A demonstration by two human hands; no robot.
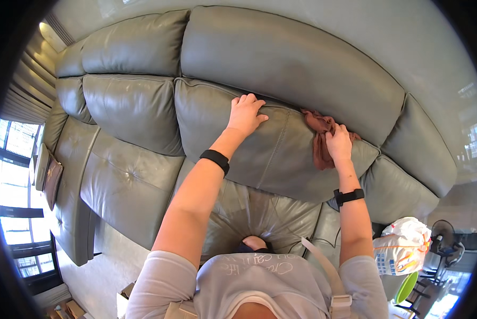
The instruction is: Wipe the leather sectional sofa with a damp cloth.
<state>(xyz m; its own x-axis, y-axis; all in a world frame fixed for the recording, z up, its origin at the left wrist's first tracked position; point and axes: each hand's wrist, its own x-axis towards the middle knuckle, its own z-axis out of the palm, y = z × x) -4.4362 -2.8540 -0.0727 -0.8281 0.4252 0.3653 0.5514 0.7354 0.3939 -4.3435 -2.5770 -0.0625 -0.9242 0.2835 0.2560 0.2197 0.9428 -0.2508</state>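
A large grey leather sofa [134,111] spreads out in front of me. My right hand [339,144] grips a crumpled reddish-brown cloth [321,153] against the top of the lower back cushion [238,159]. Part of the cloth hangs down that cushion's front, and another end lies along the gap below the upper back cushion [262,52]. Farther left, my left hand [247,113] rests on the same lower cushion's upper edge with its fingers spread, holding nothing. One knee [255,242] shows on the creased seat cushion [238,211]. Both wrists wear black bands.
At right stands a white plastic bag [403,245] bearing print, above a green-rimmed bin [406,288]. Behind it is a fan [443,231]. A thin dark cable [336,239] crosses the seat near my right arm. A brown cushion [53,181] leans on the sofa's left end beside windows.
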